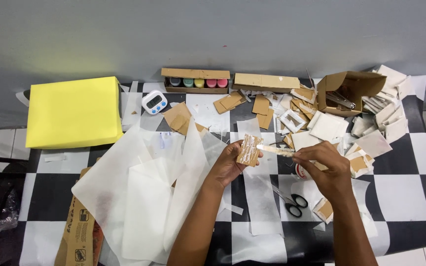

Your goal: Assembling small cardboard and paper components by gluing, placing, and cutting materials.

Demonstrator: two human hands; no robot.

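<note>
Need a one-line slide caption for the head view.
Left hand holds a small cardboard piece; right hand applies a flat stick, scissors lying nearby.

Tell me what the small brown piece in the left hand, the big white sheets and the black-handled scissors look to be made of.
Small brown piece in the left hand: apparently cardboard, matte tan, with a shiny, seemingly wet coat.
Big white sheets: thin paper, probably tissue or wax paper; slightly translucent, creased.
Black-handled scissors: handles look like plastic; the blades seem metal, thin and grey.
</note>
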